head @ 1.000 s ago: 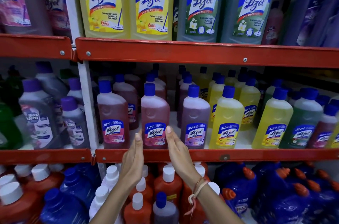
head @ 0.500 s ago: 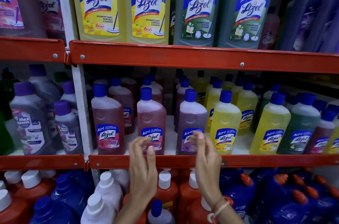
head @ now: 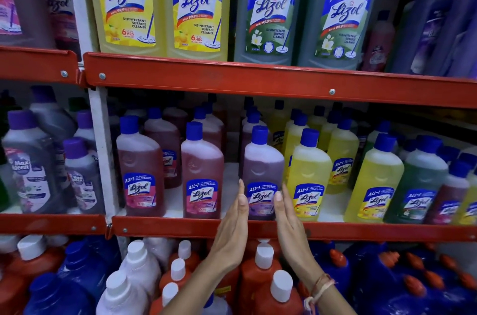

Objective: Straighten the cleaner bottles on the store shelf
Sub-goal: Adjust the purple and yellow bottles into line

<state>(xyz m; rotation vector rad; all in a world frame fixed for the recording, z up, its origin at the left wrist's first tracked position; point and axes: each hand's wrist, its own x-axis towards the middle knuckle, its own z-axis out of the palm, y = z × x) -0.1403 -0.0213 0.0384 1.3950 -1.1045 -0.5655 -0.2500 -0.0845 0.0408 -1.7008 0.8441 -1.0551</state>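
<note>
Purple bottle stands upright at the front edge of the middle shelf, between my hands. My left hand and right hand are flat, fingers straight, flanking its label. Pink bottle left, yellow bottle right.

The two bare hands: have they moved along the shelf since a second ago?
Yes. They moved right, from the pink blue-capped bottle to the purple blue-capped bottle; left hand and right hand now flank it, palms open.

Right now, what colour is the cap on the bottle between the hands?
Blue, on the purple bottle; cap shows clearly in the head view.
</note>
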